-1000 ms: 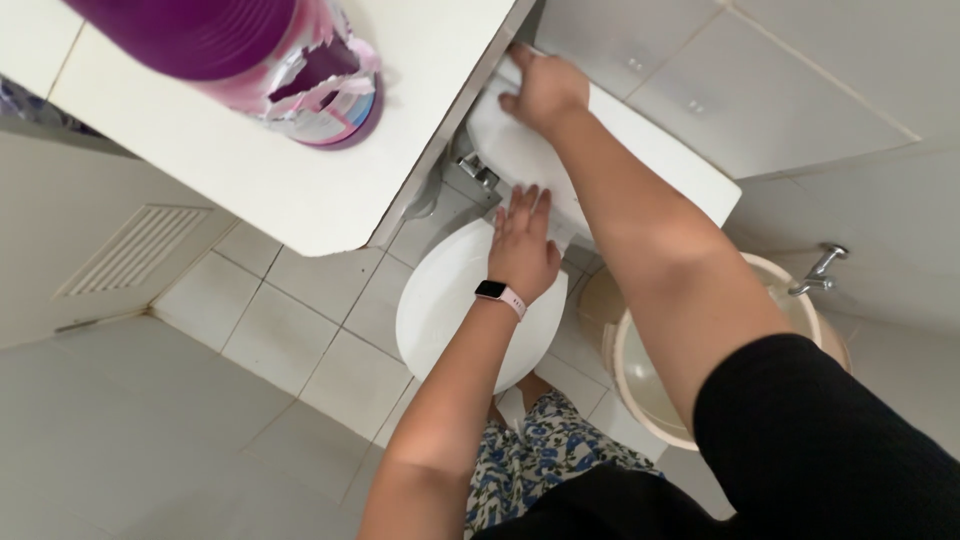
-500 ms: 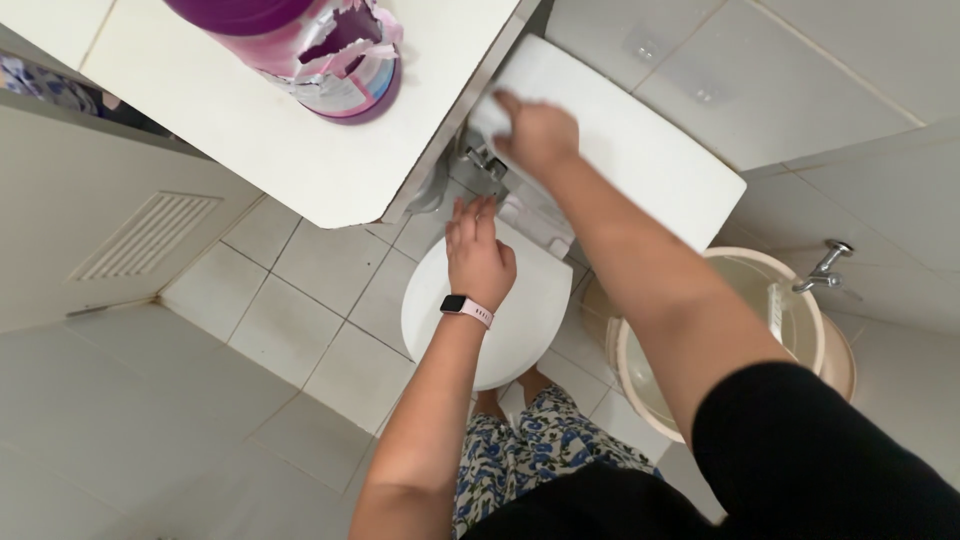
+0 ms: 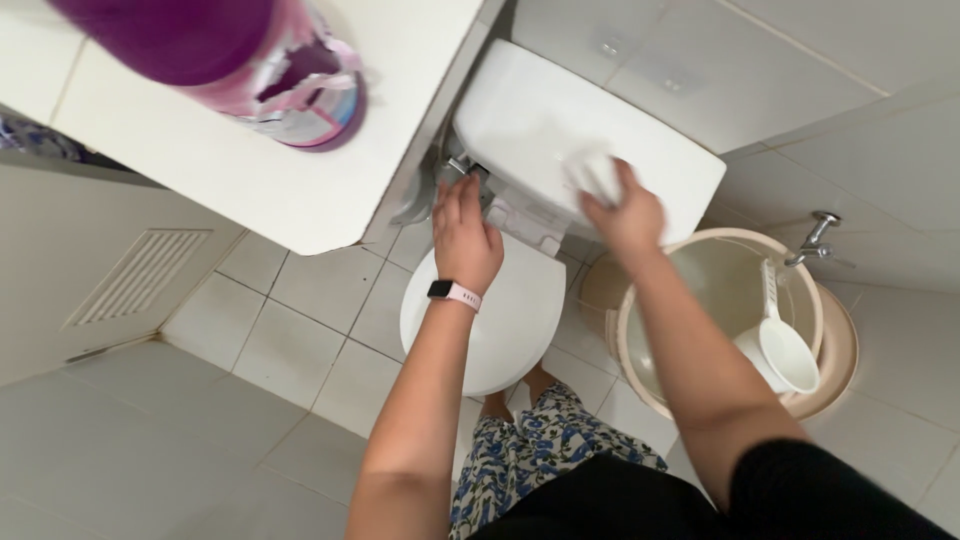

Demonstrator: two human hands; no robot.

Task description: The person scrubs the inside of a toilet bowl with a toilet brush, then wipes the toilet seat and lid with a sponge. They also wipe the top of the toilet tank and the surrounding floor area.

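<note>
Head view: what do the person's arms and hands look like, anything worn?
Both forearms are bare. The left hand is ungloved, with a small black-faced watch on a pale pink strap at its wrist. The right hand is also ungloved, with nothing visible at its wrist. A black short sleeve covers the right upper arm. No rings can be made out.

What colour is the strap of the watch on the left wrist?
Pale pink, with a black face: the watch, clearest in the head view.

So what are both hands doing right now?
Left hand: open, flat on the closed toilet lid.
Right hand: closed on a white cloth against the toilet tank.
</note>
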